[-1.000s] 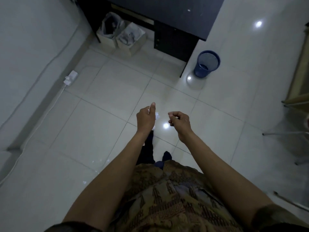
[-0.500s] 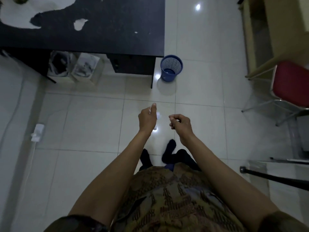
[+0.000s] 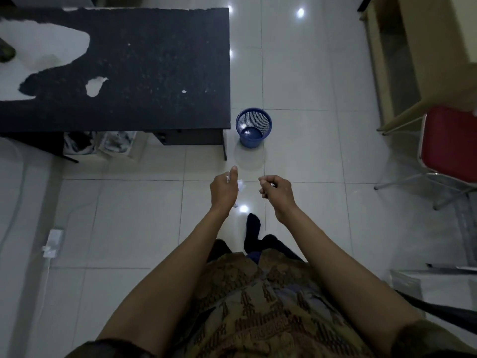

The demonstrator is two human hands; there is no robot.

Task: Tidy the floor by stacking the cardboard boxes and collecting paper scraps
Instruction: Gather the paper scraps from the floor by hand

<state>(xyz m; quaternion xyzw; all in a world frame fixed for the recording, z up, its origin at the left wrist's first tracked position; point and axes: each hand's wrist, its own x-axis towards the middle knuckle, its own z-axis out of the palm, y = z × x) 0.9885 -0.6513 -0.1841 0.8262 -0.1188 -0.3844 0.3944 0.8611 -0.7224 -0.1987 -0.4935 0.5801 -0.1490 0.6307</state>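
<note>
The left hand has its fingers curled round white paper scraps, which poke out past the thumb and under the palm. The right hand is curled too, its fingertips pinched on what looks like a tiny white scrap, though it is too small to be sure. Both hands hang above the floor, just short of the blue bin, which stands open and upright beside the corner of the black table. Two boxes sit under the table.

The step in hand is probably dropping the scraps. To do it well, step closer so both hands are directly over the rim, lower them, then let go; light paper drifts, and a release from here would likely miss.
</note>
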